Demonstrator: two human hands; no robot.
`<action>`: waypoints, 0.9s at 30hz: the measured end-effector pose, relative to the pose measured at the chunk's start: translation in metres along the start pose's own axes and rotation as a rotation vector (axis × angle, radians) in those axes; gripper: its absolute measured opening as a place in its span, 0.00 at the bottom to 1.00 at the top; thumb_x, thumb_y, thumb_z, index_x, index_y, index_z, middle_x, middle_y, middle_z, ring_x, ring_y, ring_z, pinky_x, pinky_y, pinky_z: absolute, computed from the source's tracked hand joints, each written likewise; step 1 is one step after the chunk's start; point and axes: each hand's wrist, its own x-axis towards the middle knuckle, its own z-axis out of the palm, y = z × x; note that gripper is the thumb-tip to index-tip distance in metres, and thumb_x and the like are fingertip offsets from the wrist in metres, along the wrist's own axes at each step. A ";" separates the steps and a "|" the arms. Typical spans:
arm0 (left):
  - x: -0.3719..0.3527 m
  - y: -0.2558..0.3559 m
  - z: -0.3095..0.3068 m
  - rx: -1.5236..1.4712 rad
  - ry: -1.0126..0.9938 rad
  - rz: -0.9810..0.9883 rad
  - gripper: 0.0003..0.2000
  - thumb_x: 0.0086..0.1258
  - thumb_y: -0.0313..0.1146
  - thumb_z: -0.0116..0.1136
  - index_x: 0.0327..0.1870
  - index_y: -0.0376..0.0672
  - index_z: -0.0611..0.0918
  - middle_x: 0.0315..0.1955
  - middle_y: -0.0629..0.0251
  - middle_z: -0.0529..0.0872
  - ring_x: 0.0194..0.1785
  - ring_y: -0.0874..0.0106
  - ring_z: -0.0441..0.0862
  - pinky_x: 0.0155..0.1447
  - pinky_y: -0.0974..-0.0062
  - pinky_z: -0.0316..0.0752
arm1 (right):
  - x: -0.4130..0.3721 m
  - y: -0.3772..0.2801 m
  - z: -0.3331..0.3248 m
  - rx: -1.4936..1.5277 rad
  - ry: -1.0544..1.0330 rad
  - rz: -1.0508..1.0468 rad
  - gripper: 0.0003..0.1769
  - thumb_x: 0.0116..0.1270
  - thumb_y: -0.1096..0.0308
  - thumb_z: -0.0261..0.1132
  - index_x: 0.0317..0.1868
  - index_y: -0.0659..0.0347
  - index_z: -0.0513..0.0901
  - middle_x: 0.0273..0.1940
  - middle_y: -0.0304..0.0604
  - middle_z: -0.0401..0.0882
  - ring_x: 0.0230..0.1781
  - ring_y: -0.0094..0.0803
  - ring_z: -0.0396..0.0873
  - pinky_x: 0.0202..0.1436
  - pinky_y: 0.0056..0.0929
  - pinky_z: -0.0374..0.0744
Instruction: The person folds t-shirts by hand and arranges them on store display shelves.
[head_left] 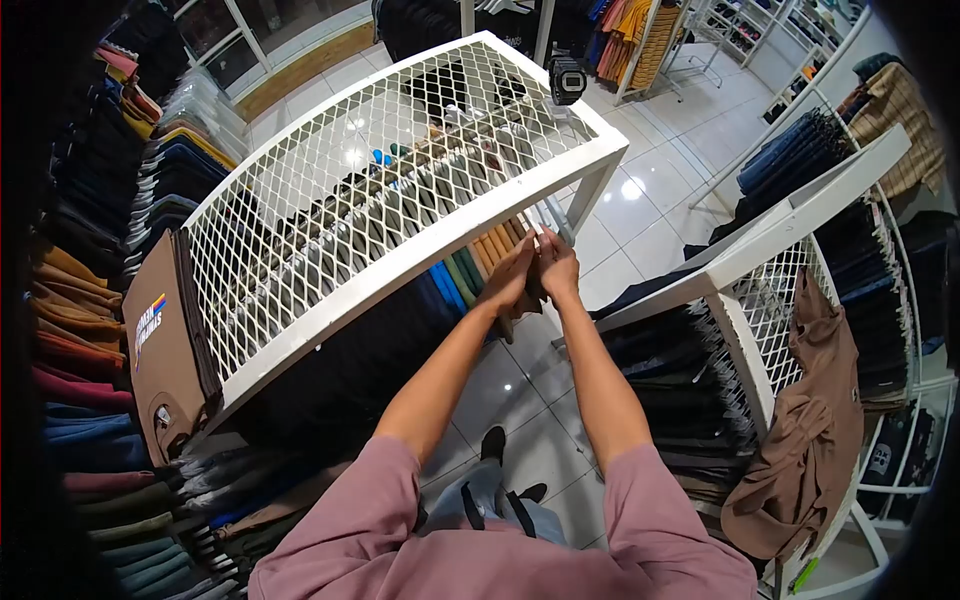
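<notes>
A white metal rack with a mesh top point(400, 325) stands in front of me, and hanging clothes in blue, green, tan and brown point(470, 270) show beneath its near edge. At the right end of that row, my left hand point(512, 275) and my right hand point(556, 265) are close together with fingers bent inward. Both are at a brown garment, just under the rack's edge, beside a pale hanger or strip. The fingertips are small and partly hidden, so the exact grip of each hand is unclear.
A folded brown shirt point(158, 345) lies at the rack's left end. A black watch point(567, 80) is at its far right corner. To the right stands another white rack point(735, 260) with a brown garment point(810, 440) draped over it. Clothes line the left side. Tiled floor point(655, 220) shows between racks.
</notes>
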 end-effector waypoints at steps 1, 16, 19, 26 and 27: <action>0.007 -0.005 0.001 0.012 -0.001 0.060 0.33 0.85 0.60 0.36 0.81 0.47 0.65 0.61 0.58 0.81 0.56 0.69 0.76 0.65 0.74 0.67 | 0.009 0.019 0.007 -0.030 0.071 -0.045 0.23 0.79 0.49 0.55 0.64 0.50 0.84 0.50 0.54 0.88 0.51 0.50 0.86 0.57 0.41 0.80; -0.028 -0.005 0.028 0.116 0.018 0.062 0.33 0.85 0.57 0.34 0.75 0.39 0.70 0.68 0.46 0.78 0.74 0.55 0.72 0.75 0.67 0.63 | -0.022 0.024 -0.029 -0.107 0.107 0.093 0.23 0.76 0.52 0.62 0.57 0.61 0.86 0.51 0.58 0.88 0.53 0.53 0.86 0.59 0.42 0.80; -0.079 -0.003 0.043 0.215 0.015 0.046 0.30 0.85 0.55 0.36 0.71 0.39 0.75 0.59 0.44 0.84 0.66 0.47 0.79 0.68 0.61 0.71 | -0.066 0.028 -0.058 -0.055 0.174 0.065 0.19 0.75 0.60 0.64 0.60 0.62 0.84 0.52 0.56 0.87 0.51 0.44 0.87 0.55 0.36 0.82; -0.194 0.038 0.105 0.245 -0.276 -0.004 0.26 0.84 0.53 0.43 0.67 0.43 0.80 0.56 0.46 0.86 0.59 0.49 0.84 0.64 0.62 0.75 | -0.246 -0.014 -0.184 0.052 0.400 -0.030 0.16 0.75 0.71 0.65 0.60 0.64 0.84 0.48 0.45 0.82 0.42 0.26 0.83 0.46 0.23 0.81; -0.205 0.053 0.117 0.247 -0.302 0.020 0.26 0.84 0.53 0.43 0.67 0.43 0.80 0.56 0.46 0.86 0.59 0.49 0.84 0.64 0.62 0.75 | -0.271 -0.027 -0.203 0.027 0.469 -0.049 0.15 0.75 0.72 0.65 0.59 0.64 0.85 0.48 0.44 0.81 0.41 0.24 0.83 0.45 0.22 0.80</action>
